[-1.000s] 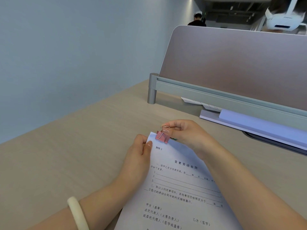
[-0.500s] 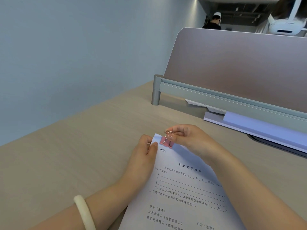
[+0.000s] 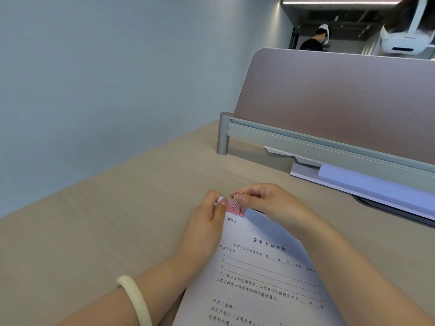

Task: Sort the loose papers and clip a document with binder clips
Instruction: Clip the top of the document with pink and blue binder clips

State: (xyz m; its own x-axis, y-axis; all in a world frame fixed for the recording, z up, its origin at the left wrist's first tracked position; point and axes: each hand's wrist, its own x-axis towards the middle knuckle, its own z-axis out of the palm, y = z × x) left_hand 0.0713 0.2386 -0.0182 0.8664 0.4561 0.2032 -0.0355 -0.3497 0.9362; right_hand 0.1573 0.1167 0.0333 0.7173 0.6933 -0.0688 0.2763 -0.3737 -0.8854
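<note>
A white printed document [image 3: 263, 278] lies on the beige desk [image 3: 117, 220] in front of me. A pink binder clip [image 3: 236, 208] sits on its top edge near the left corner. My left hand [image 3: 207, 227] pinches the document's top left corner, thumb on the page beside the clip. My right hand [image 3: 270, 205] pinches the clip's upper wire handle, while the other handle lies flat on the pink body.
A grey-railed partition [image 3: 329, 102] stands along the back of the desk. Under its rail lie a stack of white papers [image 3: 367, 182] and some paper slips [image 3: 294, 156]. Two people are behind the partition. A wall runs along the left.
The clip's front wire handle has folded down onto the page. My left thumb has moved up next to the clip. My head has shifted, so the view has slid a little.
</note>
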